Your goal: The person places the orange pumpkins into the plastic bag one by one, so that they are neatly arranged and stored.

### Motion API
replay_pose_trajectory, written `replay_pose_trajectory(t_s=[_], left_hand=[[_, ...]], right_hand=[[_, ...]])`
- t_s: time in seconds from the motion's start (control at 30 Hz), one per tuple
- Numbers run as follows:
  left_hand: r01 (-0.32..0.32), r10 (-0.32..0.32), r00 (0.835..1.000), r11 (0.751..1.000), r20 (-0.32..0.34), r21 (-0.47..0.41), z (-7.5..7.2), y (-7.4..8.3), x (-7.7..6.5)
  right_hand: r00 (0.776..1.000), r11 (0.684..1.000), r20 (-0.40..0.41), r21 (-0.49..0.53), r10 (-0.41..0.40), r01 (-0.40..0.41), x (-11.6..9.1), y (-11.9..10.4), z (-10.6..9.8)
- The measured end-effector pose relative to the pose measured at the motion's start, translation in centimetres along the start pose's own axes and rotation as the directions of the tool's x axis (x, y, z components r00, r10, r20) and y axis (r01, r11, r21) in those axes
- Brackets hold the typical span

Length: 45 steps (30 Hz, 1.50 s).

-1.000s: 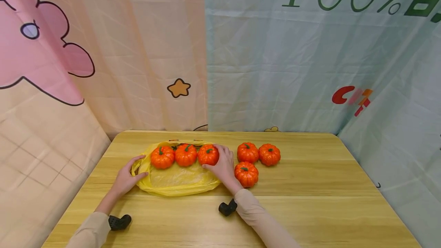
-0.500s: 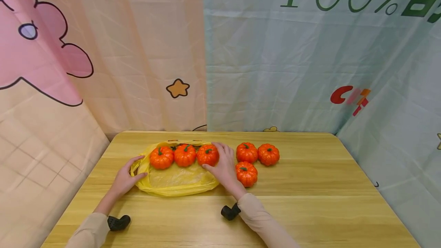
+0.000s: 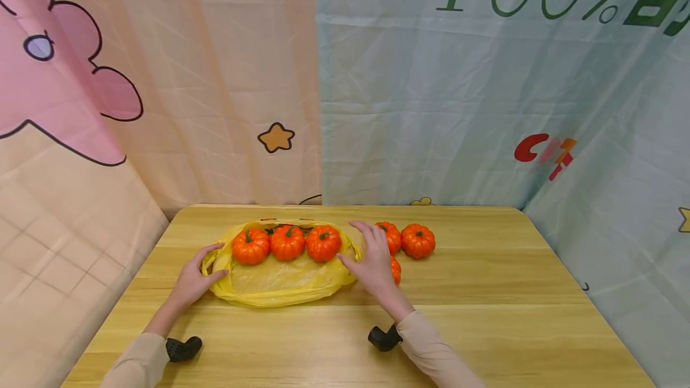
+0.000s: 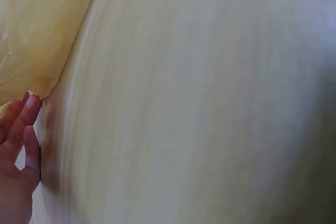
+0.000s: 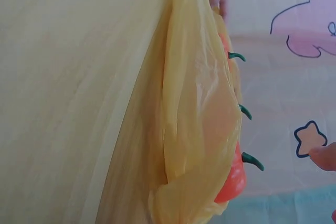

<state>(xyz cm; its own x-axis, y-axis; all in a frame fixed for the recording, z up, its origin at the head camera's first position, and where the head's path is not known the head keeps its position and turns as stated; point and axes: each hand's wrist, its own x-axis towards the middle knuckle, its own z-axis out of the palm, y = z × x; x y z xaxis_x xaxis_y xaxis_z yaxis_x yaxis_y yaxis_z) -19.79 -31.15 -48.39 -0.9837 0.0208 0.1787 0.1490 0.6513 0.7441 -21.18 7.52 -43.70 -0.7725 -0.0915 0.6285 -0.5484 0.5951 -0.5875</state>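
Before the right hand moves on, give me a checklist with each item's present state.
1. Left hand touching the left end of the bag: ok.
2. Bag spread open: ok.
3. Three pumpkins lined up inside it: ok.
4. Right hand holding nothing: ok.
5. Loose pumpkins all unobstructed in the head view: not ok, the right hand partly covers two.
6. Bag undamaged underneath: cannot tell.

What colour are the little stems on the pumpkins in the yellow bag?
Dark green. The stems show best in the right wrist view.
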Motion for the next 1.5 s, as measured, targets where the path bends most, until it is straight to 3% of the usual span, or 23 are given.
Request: replay_pose_trajectory(t_s=[0.2,0.37,0.67,1.03,1.2,1.5], left_hand=[[-0.009,0.009,1.0,1.0,-0.011,0.002,0.0,0.0,0.0],[-0.006,0.006,1.0,1.0,-0.008,0.002,0.0,-0.1,0.1],[0.002,-0.002,1.0,1.0,0.006,0.001,-0.1,-0.2,0.0],[-0.006,0.006,1.0,1.0,-0.002,0.006,0.0,-0.3,0.0],[-0.009,0.009,1.0,1.0,-0.007,0.012,0.0,-0.2,0.0],[-0.012,0.012,1.0,1.0,-0.007,0.009,0.1,-0.1,-0.1]], right_hand=[[0.995,0.999,-0.081,-0.021,-0.052,0.05,-0.5,1.3,-2.0],[0.992,0.998,-0.118,-0.037,-0.045,0.041,-0.9,2.6,-3.5],[0.99,0.998,-0.131,-0.045,0.043,-0.049,-2.1,5.3,-6.0],[0.972,0.983,-0.152,0.01,0.18,-0.181,-2.5,9.3,-8.6],[0.946,0.956,-0.137,0.037,0.294,-0.292,-2.6,10.7,-9.4],[0.875,0.878,-0.072,0.05,0.479,-0.476,-2.6,12.7,-9.7]])
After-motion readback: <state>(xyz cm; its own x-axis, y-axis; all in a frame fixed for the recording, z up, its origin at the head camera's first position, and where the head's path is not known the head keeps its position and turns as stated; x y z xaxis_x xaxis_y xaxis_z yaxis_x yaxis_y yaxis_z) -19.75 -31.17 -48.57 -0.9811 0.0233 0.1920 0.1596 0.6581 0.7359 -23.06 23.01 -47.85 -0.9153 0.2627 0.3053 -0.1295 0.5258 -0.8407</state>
